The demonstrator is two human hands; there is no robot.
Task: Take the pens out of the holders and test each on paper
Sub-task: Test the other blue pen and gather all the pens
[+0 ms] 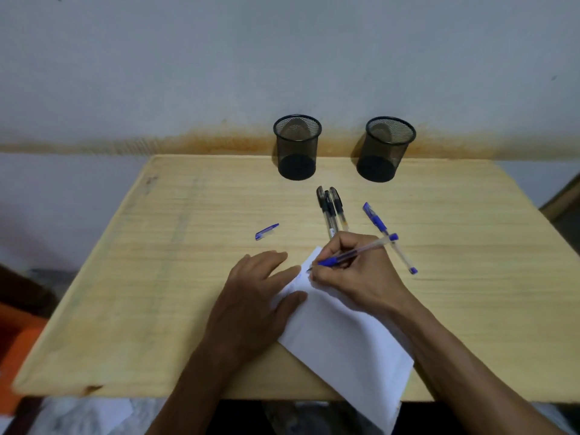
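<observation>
My right hand (357,271) grips a blue pen (368,248) with its tip pressed on the upper corner of a white sheet of paper (345,346). My left hand (254,296) lies flat, fingers spread, pinning the sheet's left edge. Faint blue marks show near the tip. A loose blue cap (266,232) lies left of the hands. Three black pens (331,210) lie side by side behind my right hand, and a capped blue pen (376,221) lies to their right. Two black mesh holders (297,146) (386,149) stand at the table's far edge and look empty.
The wooden table (157,277) stands against a grey wall with a rusty stain. The paper hangs over the table's near edge. An orange object (15,346) sits low on the left, and crumpled paper or plastic (84,416) lies on the floor below.
</observation>
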